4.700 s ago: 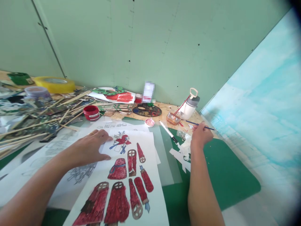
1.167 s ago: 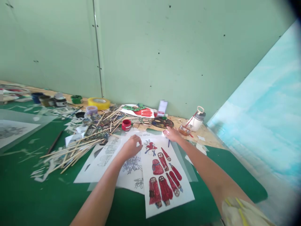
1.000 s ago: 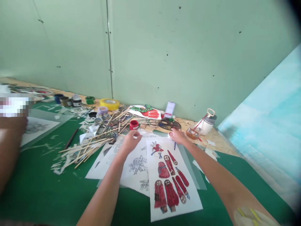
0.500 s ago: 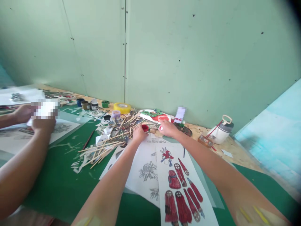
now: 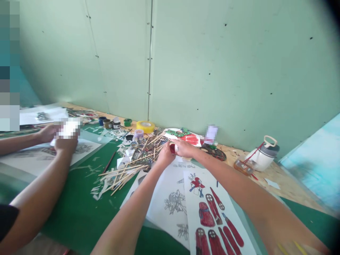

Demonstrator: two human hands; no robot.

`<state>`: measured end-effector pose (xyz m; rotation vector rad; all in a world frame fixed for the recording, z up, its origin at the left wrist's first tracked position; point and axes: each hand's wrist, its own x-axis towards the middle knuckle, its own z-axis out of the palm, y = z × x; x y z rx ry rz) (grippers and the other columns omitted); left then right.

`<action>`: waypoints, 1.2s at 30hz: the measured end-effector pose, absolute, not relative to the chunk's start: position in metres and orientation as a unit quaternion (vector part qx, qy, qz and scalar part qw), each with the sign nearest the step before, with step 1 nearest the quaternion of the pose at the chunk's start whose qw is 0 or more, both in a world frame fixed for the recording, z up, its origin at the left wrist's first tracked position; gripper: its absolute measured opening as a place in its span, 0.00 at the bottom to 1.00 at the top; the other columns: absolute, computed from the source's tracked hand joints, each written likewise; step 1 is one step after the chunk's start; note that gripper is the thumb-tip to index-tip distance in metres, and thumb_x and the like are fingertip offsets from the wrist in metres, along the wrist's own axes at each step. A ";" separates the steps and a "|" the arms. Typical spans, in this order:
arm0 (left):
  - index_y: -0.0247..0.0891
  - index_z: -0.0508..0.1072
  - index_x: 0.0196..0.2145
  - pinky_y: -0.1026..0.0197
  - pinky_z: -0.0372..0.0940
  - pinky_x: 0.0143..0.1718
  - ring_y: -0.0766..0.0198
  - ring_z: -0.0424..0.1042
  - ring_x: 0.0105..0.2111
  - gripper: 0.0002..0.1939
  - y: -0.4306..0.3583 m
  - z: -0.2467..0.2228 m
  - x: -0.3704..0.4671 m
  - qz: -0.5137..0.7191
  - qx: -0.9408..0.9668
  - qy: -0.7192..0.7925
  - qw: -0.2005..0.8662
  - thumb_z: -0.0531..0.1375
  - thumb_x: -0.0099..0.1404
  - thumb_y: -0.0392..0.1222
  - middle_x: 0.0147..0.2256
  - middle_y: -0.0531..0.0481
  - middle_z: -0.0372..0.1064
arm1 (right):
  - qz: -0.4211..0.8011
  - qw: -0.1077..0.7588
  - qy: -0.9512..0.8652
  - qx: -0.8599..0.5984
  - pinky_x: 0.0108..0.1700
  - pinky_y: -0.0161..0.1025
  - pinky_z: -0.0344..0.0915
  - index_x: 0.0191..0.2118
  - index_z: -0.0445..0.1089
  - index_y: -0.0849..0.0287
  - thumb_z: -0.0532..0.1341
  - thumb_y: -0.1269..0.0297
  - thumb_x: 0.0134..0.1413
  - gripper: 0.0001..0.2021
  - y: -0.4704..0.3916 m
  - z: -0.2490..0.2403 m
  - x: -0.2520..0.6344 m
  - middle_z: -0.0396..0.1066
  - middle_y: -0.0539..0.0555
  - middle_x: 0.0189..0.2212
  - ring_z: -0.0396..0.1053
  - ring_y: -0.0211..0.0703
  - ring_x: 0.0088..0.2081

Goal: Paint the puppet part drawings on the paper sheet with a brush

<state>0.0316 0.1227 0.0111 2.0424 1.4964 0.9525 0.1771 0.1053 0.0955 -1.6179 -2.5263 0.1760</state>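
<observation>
Ahead of me, above the printed sheets, my left hand (image 5: pixel 165 154) is closed around a small paint jar (image 5: pixel 172 148) with red paint in it. My right hand (image 5: pixel 184 147) meets it from the other side, its fingers closed on a small white lid (image 5: pixel 176 149) against the jar; the fingers hide part of both. Beneath my forearms lie a sheet with line drawings (image 5: pixel 174 202) and a sheet of red painted shapes (image 5: pixel 205 214). Just beyond my hands is a cut-out painted green and red (image 5: pixel 191 140).
Wooden sticks (image 5: pixel 124 177) and paper scraps are scattered left of my hands. Behind them stand a yellow tape roll (image 5: pixel 145 126) and several paint jars (image 5: pixel 116 123). A white jug (image 5: pixel 265 157) and a brown container (image 5: pixel 243 167) are at right. Another person's hands (image 5: pixel 66 141) are at left.
My hands have come together, bringing the white lid up against the red paint jar. The view has shifted slightly, so everything sits further right and lower.
</observation>
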 end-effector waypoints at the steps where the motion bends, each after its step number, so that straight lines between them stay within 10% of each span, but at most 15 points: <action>1: 0.39 0.62 0.60 0.54 0.67 0.53 0.49 0.75 0.53 0.36 0.119 0.014 0.032 0.349 0.742 0.528 0.223 0.65 0.54 0.30 0.53 0.39 0.74 | 0.065 0.078 -0.839 -0.535 0.52 0.42 0.68 0.68 0.61 0.54 0.69 0.68 0.54 0.35 0.101 0.098 0.181 0.69 0.63 0.58 0.74 0.53 0.53; 16: 0.39 0.74 0.44 0.56 0.69 0.43 0.54 0.76 0.42 0.24 0.039 0.046 0.059 0.380 0.702 0.471 0.375 0.72 0.48 0.39 0.41 0.46 0.78 | 0.161 0.222 -0.777 -0.566 0.41 0.39 0.71 0.49 0.77 0.62 0.69 0.63 0.52 0.18 0.010 0.128 0.238 0.80 0.54 0.36 0.76 0.43 0.37; 36: 0.37 0.76 0.39 0.60 0.66 0.34 0.59 0.74 0.33 0.20 -0.011 0.048 0.066 0.327 0.746 0.381 0.438 0.71 0.49 0.44 0.33 0.50 0.76 | 0.156 0.175 -0.816 -0.528 0.63 0.48 0.64 0.57 0.75 0.58 0.64 0.65 0.61 0.19 -0.059 0.146 0.248 0.74 0.59 0.60 0.71 0.50 0.60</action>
